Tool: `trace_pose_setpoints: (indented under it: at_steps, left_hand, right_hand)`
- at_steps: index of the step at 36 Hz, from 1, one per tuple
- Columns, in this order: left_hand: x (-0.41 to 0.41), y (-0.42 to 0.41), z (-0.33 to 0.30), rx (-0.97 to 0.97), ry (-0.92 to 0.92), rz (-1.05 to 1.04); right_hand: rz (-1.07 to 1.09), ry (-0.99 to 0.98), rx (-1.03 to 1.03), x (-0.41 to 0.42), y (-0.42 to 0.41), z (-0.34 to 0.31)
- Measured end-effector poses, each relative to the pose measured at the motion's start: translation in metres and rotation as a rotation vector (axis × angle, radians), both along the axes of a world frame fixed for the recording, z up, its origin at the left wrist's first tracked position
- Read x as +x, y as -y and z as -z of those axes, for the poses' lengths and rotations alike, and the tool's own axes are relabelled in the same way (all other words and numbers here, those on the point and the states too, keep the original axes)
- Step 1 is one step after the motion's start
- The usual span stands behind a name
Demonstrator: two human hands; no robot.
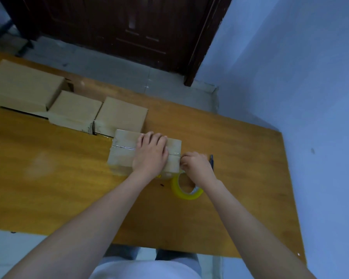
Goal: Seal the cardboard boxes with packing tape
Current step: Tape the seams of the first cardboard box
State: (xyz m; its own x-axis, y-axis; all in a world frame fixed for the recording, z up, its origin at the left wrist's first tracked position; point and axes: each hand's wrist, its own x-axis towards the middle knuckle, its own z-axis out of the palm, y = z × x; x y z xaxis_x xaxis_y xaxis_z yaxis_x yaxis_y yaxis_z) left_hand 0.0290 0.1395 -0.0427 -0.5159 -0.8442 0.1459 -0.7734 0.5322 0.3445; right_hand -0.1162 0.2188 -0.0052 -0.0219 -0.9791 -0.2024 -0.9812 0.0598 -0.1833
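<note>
Box point(127, 156): small carton on the table point(48, 178), near its middle, top seam taped, three more boxes point(75, 109) ranked behind it to the left. My left hand point(150, 156) lies flat on the lid, fingers spread and pressing, gripping nothing. My right hand point(196, 165) sits at the box's right edge with fingertips drawn together, seemingly pinching the tape strip where it turns down the side; the strip itself is too clear to make out. Tape roll point(186, 187): yellowish, lying on the table just beside the box's near right corner, partly under my right wrist. To finish this well, I judge I should hold the lid down firmly, pull the strip taut, and smooth it onto the side without wrinkles before cutting. Blue item point(211, 160): mostly hidden behind my right hand, possibly a cutter or pen. Whether the tape runs from roll to box is not discernible.
</note>
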Motion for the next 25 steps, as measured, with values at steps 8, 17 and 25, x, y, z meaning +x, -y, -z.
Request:
trace_pose_setpoints:
  at_steps: [8,17,25]
  left_hand:
    - [0.002,0.001,-0.002,0.099,-0.058,0.012]
    - [0.035,0.015,-0.043,0.704,-0.895,-0.239]
    - [0.096,0.023,-0.036,0.703,-0.676,-0.627]
  right_hand:
    - [0.223,0.19,0.029,0.014,-0.022,0.008]
    - [0.622,0.416,-0.035,0.008,-0.024,-0.005]
    - [0.884,1.038,0.118,0.034,0.003,-0.015]
